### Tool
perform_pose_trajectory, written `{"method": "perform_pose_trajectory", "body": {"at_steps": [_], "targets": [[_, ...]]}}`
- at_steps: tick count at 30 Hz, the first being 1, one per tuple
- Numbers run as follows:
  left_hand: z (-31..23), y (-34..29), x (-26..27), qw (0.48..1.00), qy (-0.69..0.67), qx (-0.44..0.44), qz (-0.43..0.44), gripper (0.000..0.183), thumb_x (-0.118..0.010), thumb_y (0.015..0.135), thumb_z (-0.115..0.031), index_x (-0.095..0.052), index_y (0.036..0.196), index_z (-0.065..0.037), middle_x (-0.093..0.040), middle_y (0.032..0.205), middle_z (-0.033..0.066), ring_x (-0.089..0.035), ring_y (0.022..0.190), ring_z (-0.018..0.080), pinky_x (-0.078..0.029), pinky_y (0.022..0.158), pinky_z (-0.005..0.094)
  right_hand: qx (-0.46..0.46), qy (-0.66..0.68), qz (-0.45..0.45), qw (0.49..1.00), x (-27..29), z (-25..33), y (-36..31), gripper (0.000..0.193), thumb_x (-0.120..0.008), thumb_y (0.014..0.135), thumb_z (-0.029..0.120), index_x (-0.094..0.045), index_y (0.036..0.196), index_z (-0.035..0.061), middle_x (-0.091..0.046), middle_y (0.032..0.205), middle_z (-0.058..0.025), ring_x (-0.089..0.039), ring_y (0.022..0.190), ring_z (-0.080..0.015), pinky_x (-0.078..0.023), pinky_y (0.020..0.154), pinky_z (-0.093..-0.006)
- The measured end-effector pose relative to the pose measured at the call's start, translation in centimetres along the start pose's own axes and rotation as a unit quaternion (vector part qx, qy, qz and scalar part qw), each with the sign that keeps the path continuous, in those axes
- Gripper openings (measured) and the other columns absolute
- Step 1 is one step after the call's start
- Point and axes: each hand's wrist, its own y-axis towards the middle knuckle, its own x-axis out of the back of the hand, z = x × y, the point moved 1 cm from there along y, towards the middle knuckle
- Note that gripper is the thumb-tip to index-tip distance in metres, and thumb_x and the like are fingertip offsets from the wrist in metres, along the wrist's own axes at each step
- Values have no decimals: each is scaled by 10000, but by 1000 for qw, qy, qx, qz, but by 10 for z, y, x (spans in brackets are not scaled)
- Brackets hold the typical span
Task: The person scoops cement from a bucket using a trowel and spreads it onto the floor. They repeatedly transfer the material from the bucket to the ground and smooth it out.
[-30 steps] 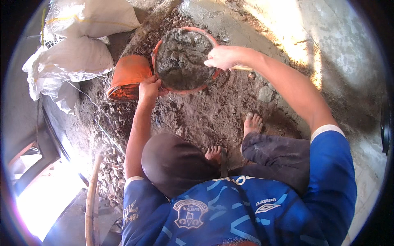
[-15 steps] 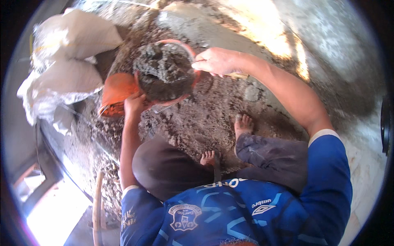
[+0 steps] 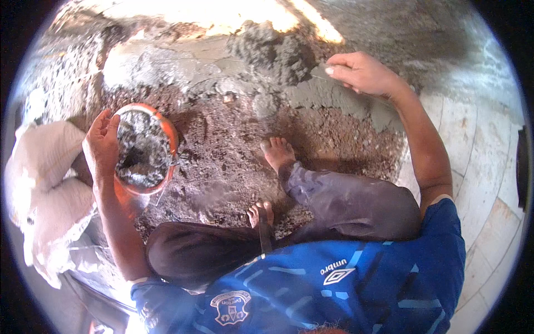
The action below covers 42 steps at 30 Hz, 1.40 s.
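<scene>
An orange bucket (image 3: 172,131) filled with wet grey mortar (image 3: 146,136) stands on the rough ground at the left, with a dark hollow in the mortar. My left hand (image 3: 102,146) is at the bucket's left rim, fingers loosely bent and a little apart; whether it touches the rim is unclear. At the far right my right hand (image 3: 364,75) is closed on a trowel, its handle hidden in the grip. The thin grey trowel blade (image 3: 321,72) points left, beside a heaped mound of wet mortar (image 3: 272,53).
A smoothed mortar strip (image 3: 183,64) runs across the far side. White sacks (image 3: 47,161) stand at the left. Another orange container (image 3: 129,201) shows below the bucket. My bare feet (image 3: 278,153) rest on gravelly ground (image 3: 217,145). Pale floor tiles (image 3: 473,150) lie at right.
The view has swung right. My right hand has gone from the bucket to the strip, where a mortar mound now shows. My left hand has shifted from between the containers to the bucket's left rim.
</scene>
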Motion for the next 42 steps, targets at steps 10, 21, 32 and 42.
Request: {"method": "perform_pose_trajectory", "body": {"at_steps": [10, 21, 32, 42], "targets": [[-30, 10, -42, 997, -36, -71, -1, 354, -660, 870, -253, -640, 1143, -29, -672, 1078, 122, -631, 990, 205, -473, 875, 322, -107, 156, -87, 978, -16, -114, -27, 338, -572, 918, 331, -618, 1105, 53, -507, 663, 24, -458, 555, -43, -384, 487, -219], [6, 7, 24, 994, -41, -62, -76, 319, -632, 896, -184, -622, 1166, -14, -651, 1132, 99, -592, 1055, 191, -441, 938, 319, 50, -226, -309, 922, -62, -133, 15, 305, -573, 879, 371, -617, 1029, 110, -623, 802, -158, -635, 753, -373, -512, 674, -481], [-55, -42, 21, 983, -70, -116, -119, 249, -656, 874, -107, -648, 1110, -24, -647, 1115, 100, -586, 1059, 198, -443, 942, 321, -13, -13, -343, 939, -90, -158, 19, 327, -555, 896, 397, -584, 900, 72, -563, 624, -111, -590, 539, -298, -485, 493, -374], [-34, -38, 27, 971, -233, -8, -49, 312, -618, 917, -147, -587, 1170, 33, -642, 1062, 87, -585, 921, 101, -470, 807, 224, -223, 461, -50, 857, -146, -123, 41, 300, -483, 925, 398, -505, 826, 116, -458, 573, 12, -426, 391, -111, -386, 356, -286]]}}
